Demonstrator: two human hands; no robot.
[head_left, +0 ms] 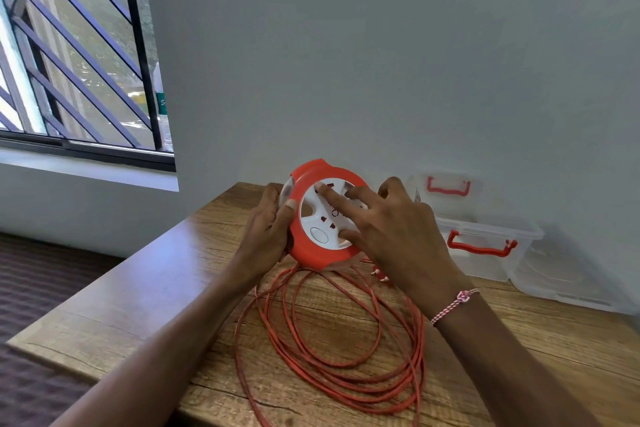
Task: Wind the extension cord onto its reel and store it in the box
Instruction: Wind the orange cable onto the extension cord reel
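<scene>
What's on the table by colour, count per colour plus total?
Orange and white: 1, the cord reel, held between left hand and right hand
Orange: 1, the extension cord, loose in loops
Clear with red handles: 2, the storage box and its lid against the wall
Total: 4

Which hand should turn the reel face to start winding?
Probably right. The right hand already has its fingers spread on the reel's white socket face, while the left hand grips the orange rim, steadying it. The cord lies loose on the table.
</scene>
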